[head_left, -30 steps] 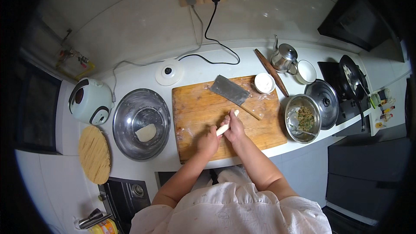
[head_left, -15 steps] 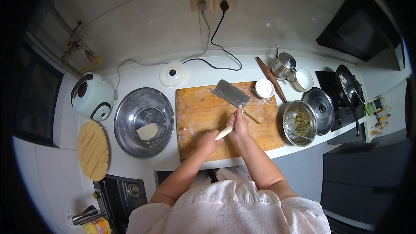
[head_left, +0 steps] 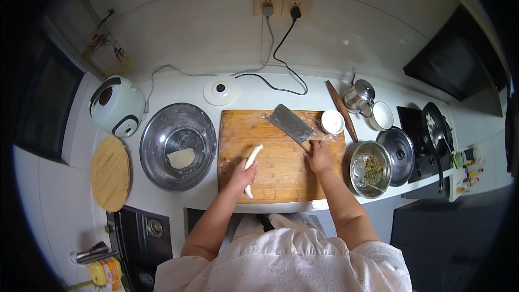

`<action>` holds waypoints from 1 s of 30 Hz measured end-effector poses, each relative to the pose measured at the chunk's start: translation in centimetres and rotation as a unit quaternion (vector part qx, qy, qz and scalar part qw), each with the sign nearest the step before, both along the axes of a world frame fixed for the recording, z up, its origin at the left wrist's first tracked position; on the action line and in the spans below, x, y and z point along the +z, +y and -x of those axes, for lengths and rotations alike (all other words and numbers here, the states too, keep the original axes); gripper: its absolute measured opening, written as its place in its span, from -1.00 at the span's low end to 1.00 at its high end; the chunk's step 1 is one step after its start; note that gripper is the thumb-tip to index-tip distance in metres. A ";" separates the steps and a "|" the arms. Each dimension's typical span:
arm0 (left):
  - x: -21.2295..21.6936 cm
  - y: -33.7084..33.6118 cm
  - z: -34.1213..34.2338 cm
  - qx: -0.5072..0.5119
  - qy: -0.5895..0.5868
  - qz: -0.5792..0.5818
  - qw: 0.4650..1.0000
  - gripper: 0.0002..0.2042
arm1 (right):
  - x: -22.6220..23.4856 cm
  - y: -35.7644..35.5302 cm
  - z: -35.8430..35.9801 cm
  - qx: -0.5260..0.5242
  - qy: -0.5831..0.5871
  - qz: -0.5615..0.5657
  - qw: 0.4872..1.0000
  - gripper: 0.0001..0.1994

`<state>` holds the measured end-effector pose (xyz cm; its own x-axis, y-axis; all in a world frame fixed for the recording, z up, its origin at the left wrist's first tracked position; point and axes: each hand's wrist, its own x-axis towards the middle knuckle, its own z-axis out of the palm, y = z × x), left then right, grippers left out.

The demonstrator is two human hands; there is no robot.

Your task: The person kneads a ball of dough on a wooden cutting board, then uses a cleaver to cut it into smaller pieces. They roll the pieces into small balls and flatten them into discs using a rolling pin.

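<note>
My left hand [head_left: 243,175] is wrapped round a rope of white dough [head_left: 253,155], held above the left half of the wooden cutting board [head_left: 280,170]. Both ends of the rope stick out of the fist. On the board's right side, my right hand [head_left: 320,157] has its fingers closed over the wooden handle of a cleaver [head_left: 291,123]. The broad grey blade lies flat and points to the far left. Just beyond that hand stands a small bowl of white powder [head_left: 332,121]. Left of the board, a flat piece of dough [head_left: 181,158] rests inside a large steel bowl [head_left: 153,170].
Right of the board are a steel bowl of chopped filling [head_left: 373,170], a dark pot lid [head_left: 401,154], a rolling pin [head_left: 341,109], a kettle [head_left: 359,95] and a white bowl [head_left: 381,115]. A rice cooker [head_left: 116,105] and round wooden board [head_left: 110,173] stand at left.
My hands have parted. The left now carries the dough rope alone, further left. My right hand has let go of the rope and moved right, onto the cleaver's handle.
</note>
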<state>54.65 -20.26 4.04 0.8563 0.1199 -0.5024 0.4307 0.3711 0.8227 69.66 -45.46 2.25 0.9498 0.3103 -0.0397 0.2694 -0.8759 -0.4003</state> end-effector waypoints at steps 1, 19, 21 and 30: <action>0.4 0.1 0.1 0.007 0.003 0.010 1.000 -0.84 | -0.6 -0.3 -0.3 0.018 -0.011 0.007 1.000 -0.50; 2.9 -3.6 2.1 0.105 -0.152 0.132 0.974 -0.60 | -3.1 8.5 -11.5 0.239 -0.047 -0.089 0.966 -0.67; 2.9 -4.0 2.1 0.107 -0.130 0.091 0.982 -0.65 | -2.4 8.7 -10.5 0.258 -0.068 -0.136 0.954 -0.69; 2.8 -4.9 -0.1 -0.022 -0.065 -0.025 0.997 -0.77 | 5.9 7.0 -1.3 0.224 0.535 -0.462 0.671 -0.61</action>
